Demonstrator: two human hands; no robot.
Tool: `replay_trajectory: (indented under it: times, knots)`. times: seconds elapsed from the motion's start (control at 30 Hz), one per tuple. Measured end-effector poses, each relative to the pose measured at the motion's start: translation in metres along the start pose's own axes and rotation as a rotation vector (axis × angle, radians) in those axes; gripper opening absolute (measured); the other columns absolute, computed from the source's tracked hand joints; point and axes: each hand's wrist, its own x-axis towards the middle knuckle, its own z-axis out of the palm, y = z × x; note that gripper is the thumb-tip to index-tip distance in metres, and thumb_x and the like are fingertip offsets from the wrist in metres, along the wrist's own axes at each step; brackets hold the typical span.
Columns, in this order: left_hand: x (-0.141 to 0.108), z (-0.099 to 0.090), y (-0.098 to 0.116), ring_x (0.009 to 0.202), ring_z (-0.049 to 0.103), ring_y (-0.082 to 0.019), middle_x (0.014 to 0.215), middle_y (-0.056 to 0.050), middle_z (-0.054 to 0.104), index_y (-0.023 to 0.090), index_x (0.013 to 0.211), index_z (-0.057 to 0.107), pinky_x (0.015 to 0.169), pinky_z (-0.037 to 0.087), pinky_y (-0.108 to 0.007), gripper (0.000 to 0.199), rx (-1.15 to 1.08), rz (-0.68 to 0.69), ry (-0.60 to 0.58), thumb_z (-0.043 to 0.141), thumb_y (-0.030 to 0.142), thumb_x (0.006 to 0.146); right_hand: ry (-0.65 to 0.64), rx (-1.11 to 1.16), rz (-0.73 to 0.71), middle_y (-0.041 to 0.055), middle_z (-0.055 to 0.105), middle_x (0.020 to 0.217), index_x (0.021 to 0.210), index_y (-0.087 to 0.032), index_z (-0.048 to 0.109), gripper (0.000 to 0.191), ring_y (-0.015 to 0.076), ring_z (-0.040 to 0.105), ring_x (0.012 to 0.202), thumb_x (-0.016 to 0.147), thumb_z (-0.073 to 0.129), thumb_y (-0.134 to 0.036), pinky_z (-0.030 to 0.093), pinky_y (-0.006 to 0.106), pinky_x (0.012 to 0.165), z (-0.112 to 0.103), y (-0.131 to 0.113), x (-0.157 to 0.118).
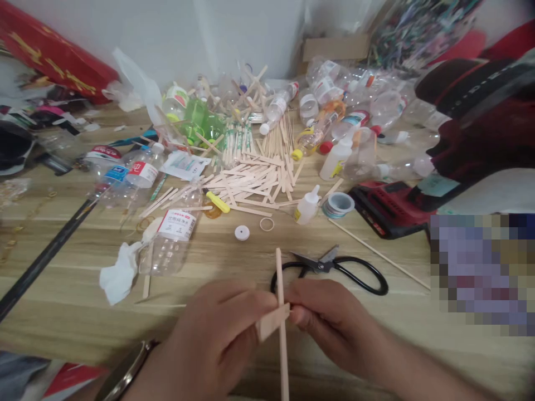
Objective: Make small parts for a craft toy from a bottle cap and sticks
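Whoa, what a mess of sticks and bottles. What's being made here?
A person is holding two flat wooden sticks crossed over each other. The left hand pinches the short crosswise stick, and the right hand meets it at the long upright stick. Just beyond lie black scissors on the wooden table, then a pile of loose sticks, a small glue bottle and many empty plastic bottles.

Two crossed flat wooden craft sticks [281, 312] sit between the left hand [217, 334] and right hand [330, 320]. Black-handled metal scissors [334, 268] lie just behind them; a heap of loose wooden sticks [251, 178] lies farther back.
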Motion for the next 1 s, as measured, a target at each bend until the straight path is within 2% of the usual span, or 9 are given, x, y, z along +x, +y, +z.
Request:
replay_trajectory:
  times: [0.1,0.17,0.27,0.33,0.4,0.47,0.53,0.8,1.0]
  knots:
    - [-0.001,0.004,0.001,0.060,0.059,-0.014,0.069,0.003,0.065,0.021,0.093,0.057,0.054,0.044,-0.025,0.026,0.288,0.137,0.096,0.033,0.018,0.101,0.085,-0.103,-0.051,0.0011,0.064,0.084,0.108,-0.023,0.060,0.022,0.0121,0.059,0.076,0.102,0.044,-0.037,0.045,0.021,0.067,-0.001,0.008,0.000]
    - [-0.002,0.009,-0.004,0.056,0.057,-0.016,0.066,0.002,0.063,0.020,0.094,0.056,0.053,0.043,-0.028,0.024,0.431,0.192,0.145,0.033,0.017,0.101,0.179,-0.188,-0.025,0.0033,0.064,0.092,0.122,-0.023,0.056,0.025,0.0124,0.061,0.078,0.100,0.048,-0.032,0.049,0.022,0.069,-0.002,0.012,-0.001]
    - [-0.003,0.018,-0.016,0.058,0.057,-0.017,0.068,0.001,0.063,0.018,0.097,0.056,0.054,0.042,-0.030,0.019,0.498,0.214,0.211,0.037,0.014,0.099,0.308,-0.300,-0.024,0.0050,0.062,0.097,0.122,-0.022,0.056,0.025,0.0107,0.062,0.072,0.098,0.052,-0.024,0.053,0.021,0.064,-0.002,0.015,-0.001]
    - [-0.004,0.023,-0.024,0.060,0.057,-0.017,0.071,-0.001,0.064,0.018,0.098,0.056,0.056,0.042,-0.029,0.018,0.485,0.210,0.239,0.039,0.015,0.098,0.354,-0.374,-0.086,0.0067,0.063,0.104,0.121,-0.023,0.058,0.026,0.0116,0.064,0.077,0.096,0.052,-0.019,0.056,0.022,0.068,-0.003,0.015,0.000]
    - [-0.004,0.026,-0.031,0.062,0.057,-0.017,0.073,-0.002,0.065,0.017,0.099,0.057,0.057,0.042,-0.029,0.018,0.436,0.202,0.239,0.039,0.016,0.099,0.363,-0.444,-0.154,0.0095,0.063,0.113,0.123,-0.023,0.058,0.028,0.0149,0.066,0.095,0.095,0.052,-0.017,0.057,0.025,0.080,-0.002,0.016,0.001]
    - [-0.005,0.028,-0.034,0.064,0.058,-0.017,0.076,-0.003,0.066,0.017,0.100,0.058,0.058,0.043,-0.029,0.019,0.372,0.196,0.218,0.039,0.017,0.099,0.329,-0.465,-0.211,0.0120,0.062,0.122,0.124,-0.021,0.059,0.029,0.0170,0.061,0.114,0.096,0.052,-0.016,0.053,0.026,0.094,-0.001,0.017,0.002]
    - [-0.005,0.028,-0.036,0.065,0.059,-0.017,0.079,-0.003,0.068,0.017,0.100,0.059,0.058,0.044,-0.029,0.020,0.325,0.194,0.197,0.039,0.018,0.099,0.277,-0.430,-0.240,0.0130,0.062,0.126,0.125,-0.018,0.058,0.029,0.0156,0.058,0.121,0.096,0.052,-0.016,0.048,0.025,0.101,0.001,0.019,0.001]
    - [-0.009,0.030,-0.037,0.061,0.059,-0.017,0.074,-0.002,0.068,0.016,0.100,0.060,0.054,0.043,-0.029,0.027,0.336,0.195,0.148,0.033,0.019,0.101,0.280,-0.381,-0.217,0.0108,0.068,0.113,0.115,-0.017,0.065,0.021,0.0121,0.065,0.108,0.096,0.054,-0.017,0.050,0.019,0.096,0.006,0.019,0.002]
    - [-0.005,0.031,-0.036,0.060,0.060,-0.016,0.074,-0.002,0.068,0.017,0.098,0.060,0.054,0.044,-0.028,0.026,0.347,0.180,0.157,0.034,0.017,0.100,0.281,-0.382,-0.199,0.0090,0.069,0.112,0.117,-0.018,0.063,0.024,0.0123,0.066,0.105,0.095,0.055,-0.014,0.052,0.018,0.093,0.006,0.015,0.002]
